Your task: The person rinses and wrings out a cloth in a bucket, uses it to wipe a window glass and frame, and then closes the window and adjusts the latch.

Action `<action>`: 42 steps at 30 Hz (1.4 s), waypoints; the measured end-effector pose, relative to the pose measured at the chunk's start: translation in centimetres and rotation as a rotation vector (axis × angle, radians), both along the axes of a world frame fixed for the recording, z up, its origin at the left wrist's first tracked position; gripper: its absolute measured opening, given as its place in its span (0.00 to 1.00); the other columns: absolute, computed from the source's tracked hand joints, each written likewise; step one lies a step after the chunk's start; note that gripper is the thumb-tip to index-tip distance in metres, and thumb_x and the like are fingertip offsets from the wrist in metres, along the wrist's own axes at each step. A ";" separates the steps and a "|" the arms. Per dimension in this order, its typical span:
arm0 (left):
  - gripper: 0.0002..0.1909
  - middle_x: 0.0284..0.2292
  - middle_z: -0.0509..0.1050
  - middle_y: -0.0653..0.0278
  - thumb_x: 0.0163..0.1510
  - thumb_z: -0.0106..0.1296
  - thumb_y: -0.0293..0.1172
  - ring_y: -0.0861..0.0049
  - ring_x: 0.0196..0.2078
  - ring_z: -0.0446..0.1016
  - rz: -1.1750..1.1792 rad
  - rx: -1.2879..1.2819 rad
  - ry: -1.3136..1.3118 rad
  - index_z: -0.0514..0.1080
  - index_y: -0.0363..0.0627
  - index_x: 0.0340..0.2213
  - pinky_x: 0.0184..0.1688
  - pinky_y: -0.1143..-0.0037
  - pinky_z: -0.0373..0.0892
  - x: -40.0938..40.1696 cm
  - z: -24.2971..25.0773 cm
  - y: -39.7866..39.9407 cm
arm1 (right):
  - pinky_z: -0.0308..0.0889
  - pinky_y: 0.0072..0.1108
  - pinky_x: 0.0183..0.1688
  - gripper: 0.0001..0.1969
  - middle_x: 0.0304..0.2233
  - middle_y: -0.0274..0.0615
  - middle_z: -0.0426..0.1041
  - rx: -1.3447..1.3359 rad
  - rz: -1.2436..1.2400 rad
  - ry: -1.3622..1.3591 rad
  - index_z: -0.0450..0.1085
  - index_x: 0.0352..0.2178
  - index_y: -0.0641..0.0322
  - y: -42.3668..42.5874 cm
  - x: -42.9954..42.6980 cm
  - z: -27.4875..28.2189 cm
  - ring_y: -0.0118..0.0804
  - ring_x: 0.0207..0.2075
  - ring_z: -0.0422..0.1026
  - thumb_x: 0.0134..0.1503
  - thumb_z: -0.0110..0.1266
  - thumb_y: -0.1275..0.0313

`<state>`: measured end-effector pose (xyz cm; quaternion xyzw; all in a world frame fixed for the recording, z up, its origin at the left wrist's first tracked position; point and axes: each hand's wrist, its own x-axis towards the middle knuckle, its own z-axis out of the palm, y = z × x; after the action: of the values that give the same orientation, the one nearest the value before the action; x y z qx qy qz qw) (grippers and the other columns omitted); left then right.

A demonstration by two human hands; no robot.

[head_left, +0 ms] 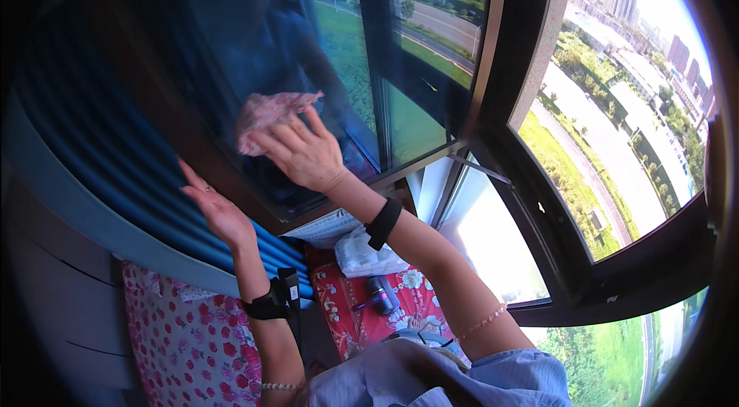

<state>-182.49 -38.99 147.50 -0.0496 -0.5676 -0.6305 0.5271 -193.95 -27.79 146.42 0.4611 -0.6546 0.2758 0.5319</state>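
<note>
My right hand [303,150] lies spread over a crumpled pink and white cloth [271,115], flat against the dark glass pane [231,54] of an opened window sash. Part of the cloth sticks out beyond the fingertips. To the left, my left hand [222,213] is upright with its fingers extended. It is beside the outer edge of the dark sash frame [239,193] and appears to rest against it. Nothing is held in it. The pane reflects a person's arm and upper body.
A blue pleated curtain [133,147] hangs left of the sash. Below are a red floral cover [340,291], a white plastic package [366,254], a dark cylindrical device [381,297] and a rose-patterned bedspread [190,337]. A metal stay [479,167] joins sash and window frame [554,234].
</note>
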 end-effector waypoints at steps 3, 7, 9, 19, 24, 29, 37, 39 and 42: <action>0.36 0.62 0.41 0.57 0.59 0.20 0.57 0.66 0.64 0.39 0.161 -0.016 -0.054 0.42 0.45 0.60 0.63 0.70 0.35 -0.3 -0.4 0.0 | 0.47 0.37 0.59 0.26 0.39 0.32 0.66 -0.022 -0.110 -0.118 0.64 0.49 0.43 4.6 -2.3 0.8 0.34 0.46 0.65 0.44 0.55 0.64; 0.36 0.62 0.40 0.58 0.58 0.22 0.59 0.64 0.64 0.38 0.200 -0.003 -0.060 0.40 0.50 0.60 0.63 0.67 0.36 -1.0 -0.7 0.1 | 0.44 0.41 0.59 0.25 0.43 0.38 0.65 -0.122 -0.267 -0.120 0.64 0.48 0.48 10.2 -6.8 1.1 0.38 0.49 0.64 0.45 0.54 0.65; 0.36 0.62 0.39 0.58 0.58 0.22 0.59 0.64 0.64 0.38 0.226 0.023 -0.069 0.40 0.50 0.60 0.63 0.67 0.36 -1.4 -0.9 0.5 | 0.41 0.42 0.60 0.25 0.46 0.41 0.65 -0.122 -0.326 -0.115 0.63 0.48 0.50 12.8 -8.8 1.2 0.40 0.52 0.62 0.46 0.53 0.65; 0.36 0.62 0.41 0.58 0.58 0.24 0.59 0.63 0.64 0.41 0.186 0.071 -0.043 0.40 0.51 0.61 0.63 0.67 0.38 -1.3 -0.2 1.2 | 0.30 0.45 0.62 0.24 0.57 0.54 0.53 -0.232 -0.546 -0.153 0.55 0.54 0.60 20.5 -15.1 1.6 0.50 0.60 0.49 0.57 0.34 0.64; 0.35 0.62 0.40 0.58 0.59 0.23 0.57 0.65 0.64 0.39 0.216 0.032 -0.073 0.40 0.50 0.61 0.63 0.70 0.35 -0.5 -0.7 0.0 | 0.29 0.39 0.63 0.25 0.59 0.56 0.47 -0.403 -0.505 -0.230 0.51 0.56 0.65 19.0 -14.9 -0.9 0.52 0.63 0.41 0.60 0.29 0.62; 0.35 0.63 0.35 0.61 0.59 0.23 0.57 0.68 0.65 0.33 0.131 -0.066 -0.106 0.37 0.51 0.61 0.63 0.70 0.30 -0.1 -1.7 -0.9 | 0.30 0.36 0.63 0.27 0.61 0.58 0.39 -0.664 -0.398 -0.375 0.44 0.58 0.69 14.0 -11.6 -3.5 0.52 0.64 0.36 0.63 0.25 0.62; 0.36 0.63 0.34 0.62 0.58 0.21 0.58 0.71 0.65 0.30 -0.095 -0.140 -0.131 0.35 0.50 0.61 0.63 0.72 0.28 1.3 -0.9 -1.6 | 0.32 0.37 0.63 0.26 0.61 0.61 0.40 -0.724 -0.340 -0.476 0.44 0.58 0.69 3.7 -4.3 -5.2 0.56 0.63 0.38 0.62 0.29 0.65; 0.37 0.63 0.33 0.62 0.58 0.20 0.59 0.71 0.65 0.28 -0.073 -0.140 -0.159 0.34 0.50 0.61 0.63 0.72 0.27 1.4 -1.4 -2.0 | 0.32 0.37 0.63 0.26 0.61 0.61 0.40 -0.679 -0.348 -0.478 0.44 0.58 0.69 1.6 -2.8 -5.1 0.55 0.63 0.38 0.62 0.30 0.66; 0.37 0.63 0.33 0.62 0.58 0.19 0.59 0.72 0.65 0.27 -0.154 -0.143 -0.135 0.34 0.48 0.61 0.63 0.73 0.27 1.5 -1.2 -2.2 | 0.34 0.39 0.62 0.25 0.60 0.62 0.41 -0.601 -0.294 -0.453 0.47 0.57 0.71 -1.9 0.1 -4.3 0.60 0.62 0.39 0.60 0.32 0.67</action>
<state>-180.99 -41.17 146.34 -0.0882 -0.6397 -0.6290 0.4329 -193.89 -29.67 142.09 0.1142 -0.7046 0.4705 0.5188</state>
